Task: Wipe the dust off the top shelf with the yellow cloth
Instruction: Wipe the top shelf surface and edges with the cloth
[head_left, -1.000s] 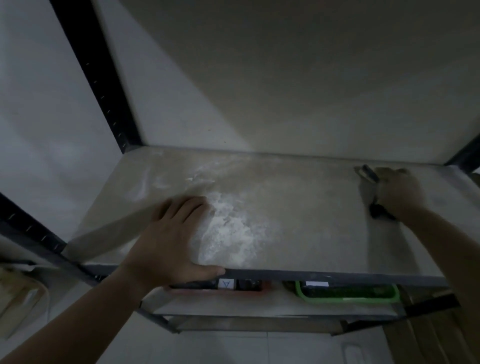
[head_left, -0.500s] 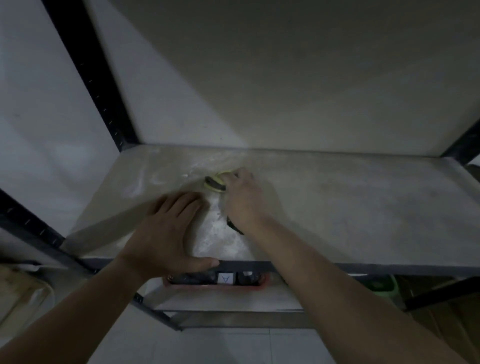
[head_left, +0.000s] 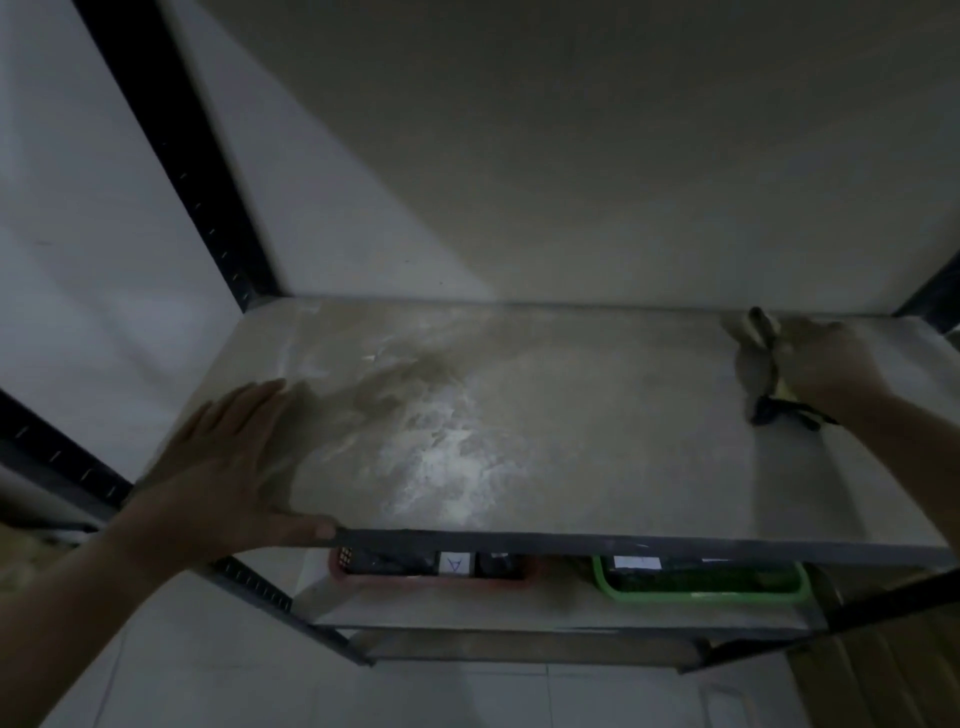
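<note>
Dim wall behind, black rack post (head_left: 182, 156) up-left of my left hand (head_left: 228, 467). That hand lies flat on the top shelf (head_left: 623, 441) at its front-left corner, fingers straight and together, thumb over the front edge. Just right of the fingers: smeared white dust patch (head_left: 447, 467). Next shelf down, under the thumb: red bin (head_left: 431, 579), then green basket (head_left: 701, 592). My right hand (head_left: 826, 364) is at the back-right corner, fingers curled round the bunched yellow cloth (head_left: 756, 369), which sticks out on the hand's left and touches the shelf.

Dim, grainy; motion-blurred; wide-angle edge distortion
</note>
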